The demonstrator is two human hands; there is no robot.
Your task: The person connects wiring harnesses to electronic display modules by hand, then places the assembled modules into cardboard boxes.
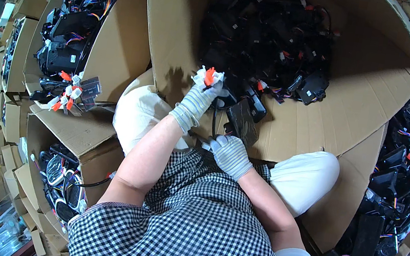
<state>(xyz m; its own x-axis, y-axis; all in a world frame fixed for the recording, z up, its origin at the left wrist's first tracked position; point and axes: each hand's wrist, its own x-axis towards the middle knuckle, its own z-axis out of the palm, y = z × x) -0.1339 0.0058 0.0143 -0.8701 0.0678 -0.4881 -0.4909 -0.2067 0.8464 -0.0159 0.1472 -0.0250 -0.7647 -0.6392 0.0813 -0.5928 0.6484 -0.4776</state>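
left hand [200, 98] closed on white-orange connectors [208, 77] | right hand [230, 153] grips black cable [214, 121] | black module [242, 122] at cardboard box [345, 112] front edge

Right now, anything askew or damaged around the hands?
Nothing looks damaged. The left hand holds up white and orange connectors; the right hand grips the black cable below. Black modules lie jumbled in the cardboard box.

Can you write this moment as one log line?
left hand: holds white and orange connectors | right hand: holds black cable | black module: on cardboard box
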